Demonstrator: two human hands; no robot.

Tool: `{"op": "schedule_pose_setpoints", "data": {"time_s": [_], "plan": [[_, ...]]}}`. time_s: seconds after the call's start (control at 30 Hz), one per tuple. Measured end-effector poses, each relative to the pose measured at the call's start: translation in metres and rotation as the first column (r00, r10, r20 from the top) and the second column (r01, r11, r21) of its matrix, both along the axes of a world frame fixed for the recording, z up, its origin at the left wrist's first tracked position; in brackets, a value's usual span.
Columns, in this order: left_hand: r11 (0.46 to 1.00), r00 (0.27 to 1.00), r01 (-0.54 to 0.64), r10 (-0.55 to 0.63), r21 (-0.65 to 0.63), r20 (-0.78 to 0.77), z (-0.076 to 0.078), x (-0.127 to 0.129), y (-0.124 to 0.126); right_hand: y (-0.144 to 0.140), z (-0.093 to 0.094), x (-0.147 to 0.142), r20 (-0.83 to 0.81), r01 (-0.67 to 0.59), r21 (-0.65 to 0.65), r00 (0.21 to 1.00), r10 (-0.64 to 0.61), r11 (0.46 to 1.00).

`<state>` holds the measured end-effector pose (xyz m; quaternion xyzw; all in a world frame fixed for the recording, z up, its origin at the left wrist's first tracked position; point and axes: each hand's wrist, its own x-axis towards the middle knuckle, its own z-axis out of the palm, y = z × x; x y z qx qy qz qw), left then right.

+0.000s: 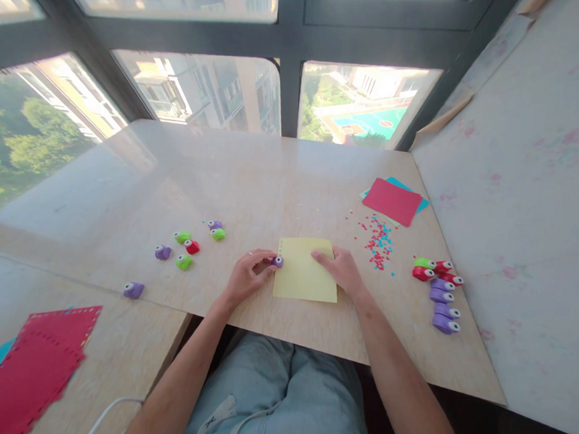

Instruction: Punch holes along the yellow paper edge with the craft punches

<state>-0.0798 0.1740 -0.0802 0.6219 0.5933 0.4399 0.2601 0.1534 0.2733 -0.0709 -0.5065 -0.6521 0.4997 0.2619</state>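
Pinching a small purple punch (277, 261) on the yellow sheet's (305, 276) holed left edge, left hand (247, 277); right hand (341, 269) flat, pressing sheet; no writing readable.

My left hand (245, 277) pinches a small purple punch (276, 261) on the left edge of the yellow sheet (306, 272). My right hand (341, 269) lies flat on the sheet's top right corner. Sheet is flat on the table (252, 180). Loose punches (187, 246) sit to the left, a row of punches (440, 292) well to the right. Red and blue confetti (378, 241) lies between the sheet and the red paper (392, 201).
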Motion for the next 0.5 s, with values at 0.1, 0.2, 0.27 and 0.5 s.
{"op": "schedule_pose_setpoints", "data": {"time_s": [0.1, 0.2, 0.27, 0.5], "plan": [[1.000, 1.000, -0.010, 0.010, -0.004, -0.008, 0.0003, 0.0002, -0.0011, 0.0020, 0.0007, -0.0020, 0.008, -0.001, 0.023, 1.000, 0.000, 1.000], [1.000, 1.000, -0.027, 0.027, -0.001, -0.010, 0.0008, 0.0014, -0.0031, 0.0028, 0.0005, -0.0027, 0.009, 0.010, 0.030, 1.000, -0.010, 1.000], [0.999, 0.999, -0.038, 0.038, 0.000, -0.006, 0.0011, 0.0024, -0.0042, 0.0028, 0.0002, -0.0027, 0.017, 0.020, 0.035, 1.000, -0.020, 0.999], [0.998, 0.998, -0.061, 0.061, -0.009, -0.009, 0.0002, 0.0028, -0.0051, 0.0037, -0.0007, -0.0033, 0.019, 0.014, 0.043, 1.000, -0.015, 0.999]]}}
